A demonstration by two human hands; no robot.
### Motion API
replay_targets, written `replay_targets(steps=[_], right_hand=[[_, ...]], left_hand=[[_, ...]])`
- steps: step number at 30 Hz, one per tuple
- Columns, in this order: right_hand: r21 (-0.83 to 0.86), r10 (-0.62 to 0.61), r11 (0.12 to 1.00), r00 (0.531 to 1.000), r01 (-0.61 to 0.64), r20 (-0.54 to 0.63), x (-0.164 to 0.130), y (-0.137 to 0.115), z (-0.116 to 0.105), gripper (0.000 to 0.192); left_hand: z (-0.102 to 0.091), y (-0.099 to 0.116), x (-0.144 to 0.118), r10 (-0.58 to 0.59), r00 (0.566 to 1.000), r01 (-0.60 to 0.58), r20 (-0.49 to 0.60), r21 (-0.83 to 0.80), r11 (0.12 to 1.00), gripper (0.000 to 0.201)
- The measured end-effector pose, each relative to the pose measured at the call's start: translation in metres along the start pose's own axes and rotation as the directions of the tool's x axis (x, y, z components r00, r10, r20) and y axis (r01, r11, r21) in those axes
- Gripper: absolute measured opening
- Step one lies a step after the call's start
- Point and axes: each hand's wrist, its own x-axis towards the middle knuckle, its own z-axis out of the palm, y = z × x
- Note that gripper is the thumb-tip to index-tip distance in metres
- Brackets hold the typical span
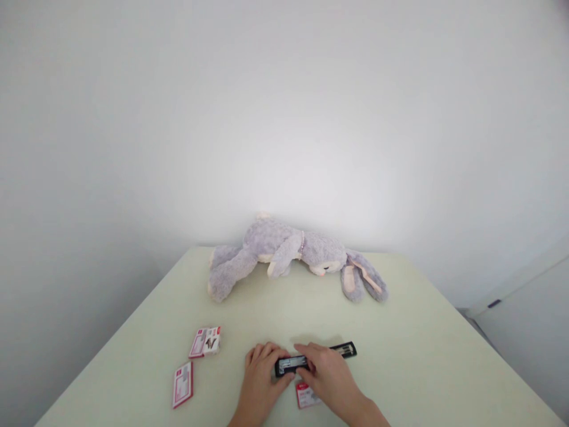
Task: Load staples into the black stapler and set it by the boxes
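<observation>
A black stapler [291,363] lies opened out flat across the front of the table, its metal staple channel facing up. My left hand [263,375] wraps round its left end, the thumb on the near side and the fingers on the far side. Over the stapler's middle, my right hand [328,373] closes thumb and fingers about it; whether they also pinch staples is hidden. The other end of the stapler sticks out past my right hand. Partly under that hand is a small red and white box [306,395].
To the left lie a white and red box with a stapler picture [212,340], a pink-edged card box [198,343] against it, and another such box [182,384] nearer me. A grey plush rabbit [275,240] lies along the table's back edge by the wall.
</observation>
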Motion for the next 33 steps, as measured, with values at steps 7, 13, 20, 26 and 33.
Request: replay_targets(steps=[7,13,20,26,33], right_hand=[[0.195,0.118,0.974,0.993,-0.111,-0.026,-0.02,0.005,0.031,0.028],[0.636,0.249,0.744,0.968,-0.205,0.021,-0.046,0.061,0.056,0.049],[0.783,0.252,0.602,0.968,-0.156,-0.001,-0.032,0.074,-0.005,0.063],[0.309,-0.012,0.951,0.999,-0.005,0.053,0.004,0.024,-0.034,0.016],[0.138,-0.048,0.99,0.992,0.031,0.119,0.018,0.003,-0.017,0.016]], left_hand=[[0.0,0.0,-0.001,-0.01,1.0,0.01,-0.001,-0.006,1.0,0.03],[0.0,-0.001,0.0,-0.017,1.0,0.017,0.011,-0.013,1.0,0.03],[-0.001,-0.002,0.001,-0.012,1.0,0.012,0.028,-0.012,1.0,0.031],[-0.001,0.0,-0.001,-0.009,1.0,0.009,0.016,-0.009,1.0,0.03],[0.0,-0.002,-0.002,0.0,1.0,0.0,-0.005,-0.007,1.0,0.032]])
